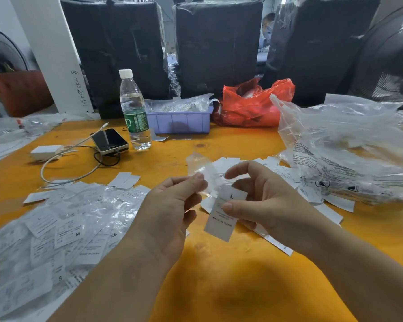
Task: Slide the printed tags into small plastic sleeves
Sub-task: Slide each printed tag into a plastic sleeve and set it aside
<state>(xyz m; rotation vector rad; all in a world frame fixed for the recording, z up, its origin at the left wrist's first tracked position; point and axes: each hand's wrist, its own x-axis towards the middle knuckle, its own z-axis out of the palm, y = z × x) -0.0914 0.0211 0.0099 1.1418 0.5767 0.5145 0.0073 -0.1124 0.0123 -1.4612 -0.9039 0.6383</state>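
From the head view, many sleeved tags (63, 231) already lie heaped at the worktop's (242, 287) left and loose ones (277, 170) wait at right, while above it the left hand (172, 205) pinches a clear sleeve (201, 168) and the right hand (263, 201) pinches an "L" tag (223, 217) at its mouth, barely entered.

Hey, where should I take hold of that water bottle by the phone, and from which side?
Probably best around the water bottle at its clear middle, above the green label, coming from the front right. It stands upright with the cap on. The phone and its cables lie close on its left, and the purple bin sits just behind to the right, so that side is open.
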